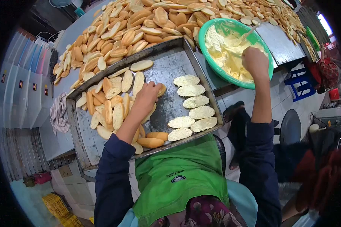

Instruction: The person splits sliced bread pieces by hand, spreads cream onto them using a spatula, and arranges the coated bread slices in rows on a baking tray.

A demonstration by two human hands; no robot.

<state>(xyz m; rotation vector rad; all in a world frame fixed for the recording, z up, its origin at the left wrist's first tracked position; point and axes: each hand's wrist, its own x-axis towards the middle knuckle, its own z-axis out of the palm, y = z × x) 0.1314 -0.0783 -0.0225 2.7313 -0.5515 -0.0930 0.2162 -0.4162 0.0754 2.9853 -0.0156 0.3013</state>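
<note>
My left hand [147, 99] is over the metal baking tray [166, 66], its fingers closed on a halved bread roll [161, 90]. Uncoated bread halves [118, 115] lie heaped around it in the tray's left part. Along the tray's right side lie several bread halves spread with pale cream [197, 101]. My right hand [255, 61] is a closed fist inside the green bowl [204, 49], just over the yellow cream [229, 56]. Whatever that fist grips is hidden. A light-coloured utensil [251, 31] leans on the bowl's far rim, apart from the fist.
A large pile of bread halves [140, 28] covers the table behind the tray. A crumpled cloth [59, 113] lies left of the tray, near clear plastic drawers [21, 83]. A blue stool [300, 84] and another person's foot [233, 109] are on the right.
</note>
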